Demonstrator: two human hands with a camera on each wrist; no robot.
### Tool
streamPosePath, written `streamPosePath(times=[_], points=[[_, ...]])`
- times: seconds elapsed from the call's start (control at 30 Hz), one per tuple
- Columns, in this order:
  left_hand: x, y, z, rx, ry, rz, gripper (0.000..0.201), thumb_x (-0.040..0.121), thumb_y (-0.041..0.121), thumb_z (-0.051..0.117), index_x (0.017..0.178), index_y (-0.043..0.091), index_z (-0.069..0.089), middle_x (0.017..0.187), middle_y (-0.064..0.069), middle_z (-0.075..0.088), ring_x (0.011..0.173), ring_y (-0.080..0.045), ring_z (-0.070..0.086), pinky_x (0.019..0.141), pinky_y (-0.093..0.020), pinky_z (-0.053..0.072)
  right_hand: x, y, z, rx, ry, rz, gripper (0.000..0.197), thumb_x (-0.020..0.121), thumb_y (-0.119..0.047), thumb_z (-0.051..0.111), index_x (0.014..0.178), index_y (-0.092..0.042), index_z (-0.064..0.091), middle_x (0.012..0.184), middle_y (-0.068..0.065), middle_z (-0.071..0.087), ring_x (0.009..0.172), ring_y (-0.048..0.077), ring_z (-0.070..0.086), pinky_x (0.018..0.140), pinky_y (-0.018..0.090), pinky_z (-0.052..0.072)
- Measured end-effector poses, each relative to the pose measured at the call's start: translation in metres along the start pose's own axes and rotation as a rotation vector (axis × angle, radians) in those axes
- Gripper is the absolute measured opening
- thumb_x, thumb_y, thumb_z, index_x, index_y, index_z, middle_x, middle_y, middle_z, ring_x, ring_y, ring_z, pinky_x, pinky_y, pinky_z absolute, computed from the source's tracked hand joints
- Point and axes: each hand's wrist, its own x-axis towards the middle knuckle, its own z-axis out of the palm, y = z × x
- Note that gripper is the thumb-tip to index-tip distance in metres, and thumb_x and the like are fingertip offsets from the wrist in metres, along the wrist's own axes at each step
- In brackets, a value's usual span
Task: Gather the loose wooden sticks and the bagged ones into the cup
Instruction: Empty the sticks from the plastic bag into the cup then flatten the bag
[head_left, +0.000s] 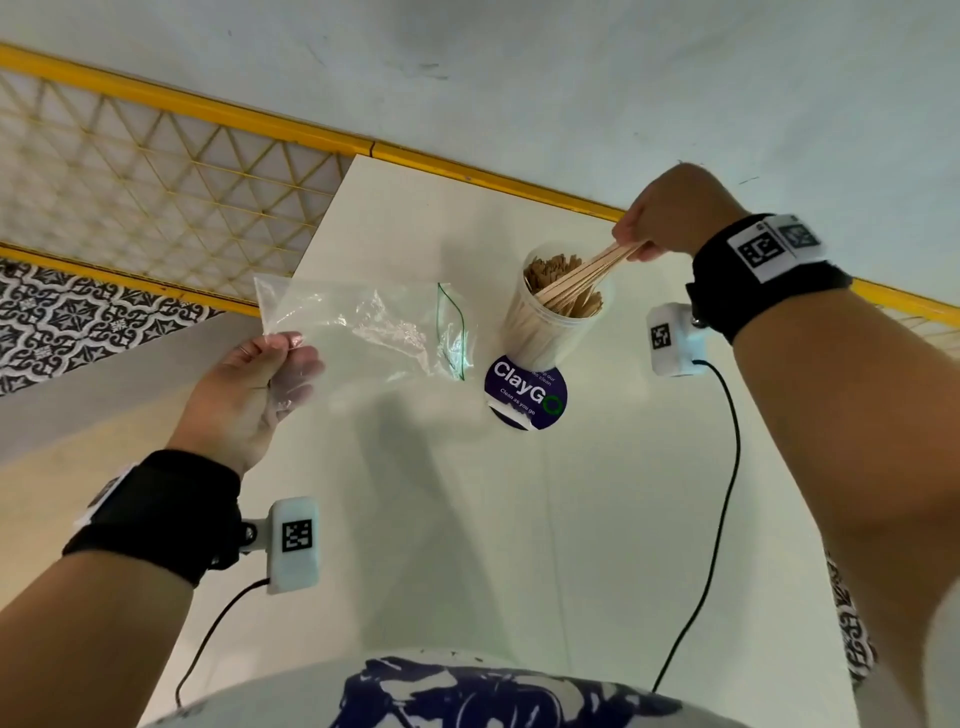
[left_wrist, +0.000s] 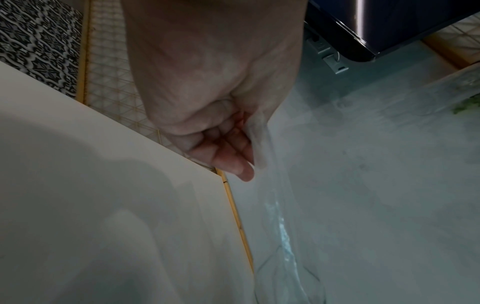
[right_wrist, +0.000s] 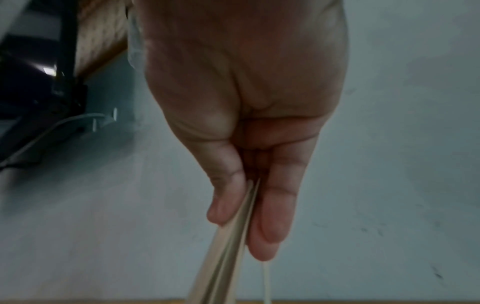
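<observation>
Right now the person's right hand (head_left: 670, 213) is holding a bundle of wooden sticks (head_left: 587, 275) above and to the right of the clear plastic cup (head_left: 550, 322), its grip pinching the upper ends between thumb and fingers (right_wrist: 270, 216). The bundle is slanting down to the left, and its lower ends are reaching into the cup's mouth among the many sticks already standing there. In the right wrist view the thumb and fingers are lying straight along the bundle (right_wrist: 233, 236), pressing it from both sides.

The left hand (head_left: 249, 389) is holding a clear plastic bag (head_left: 353, 327) up over the white worktop (head_left: 467, 519), to the left of the cup; its grip is pinching one end of the bag, with the fingers curling over the film (left_wrist: 259, 148) in the left wrist view. The bag is looking flat, with no sticks showing inside it. A thin green band (head_left: 452, 327) is showing at the bag's far end, near the cup; whether it is in the bag or on the worktop cannot be told.

The cup is standing upright on the worktop, just behind a round purple sticker (head_left: 524, 397) reading "ClayGo".
</observation>
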Motion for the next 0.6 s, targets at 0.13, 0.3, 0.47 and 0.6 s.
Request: streamPosePath(times=[0.13, 0.3, 0.47, 0.6], points=[[-0.001, -0.001, 0.003, -0.009, -0.016, -0.005, 0.020, 0.101, 0.027, 0.042, 0.087, 0.026, 0.056, 0.065, 0.011, 0.067, 0.073, -0.004, 0.068, 0.063, -0.022, 0.039, -0.005, -0.018, -0.014, -0.159, 0.033, -0.104, 0.008, 0.084, -0.011, 0.065, 0.084, -0.008, 0.073, 0.077, 0.008, 0.072, 0.078, 0.024, 0.071, 0.081, 0.037, 0.058], [-0.001, -0.001, 0.005, -0.007, -0.020, 0.004, 0.020, 0.100, 0.027, 0.042, 0.086, 0.025, 0.057, 0.066, 0.010, 0.067, 0.073, -0.005, 0.068, 0.055, -0.018, 0.041, -0.015, -0.029, 0.000, -0.592, 0.074, -0.293, 0.016, 0.085, -0.013, 0.060, 0.084, -0.005, 0.074, 0.086, 0.007, 0.073, 0.080, 0.024, 0.067, 0.076, 0.035, 0.056], [-0.001, -0.002, 0.010, -0.003, -0.038, -0.003, 0.021, 0.101, 0.027, 0.041, 0.088, 0.024, 0.057, 0.068, 0.010, 0.066, 0.072, -0.006, 0.067, 0.052, -0.016, 0.040, -0.017, -0.021, 0.050, -0.814, 0.078, -0.440, 0.027, 0.092, -0.006, 0.046, 0.095, -0.007, 0.073, 0.098, 0.010, 0.071, 0.093, 0.029, 0.065, 0.082, 0.040, 0.055], [-0.003, -0.004, 0.013, 0.020, -0.035, -0.003, 0.021, 0.100, 0.029, 0.044, 0.087, 0.024, 0.060, 0.071, 0.010, 0.069, 0.076, -0.007, 0.068, 0.055, -0.019, 0.042, -0.014, -0.008, 0.073, -0.696, 0.086, -0.442, 0.025, 0.094, -0.012, 0.048, 0.107, -0.007, 0.069, 0.108, 0.013, 0.065, 0.101, 0.031, 0.060, 0.085, 0.039, 0.050]])
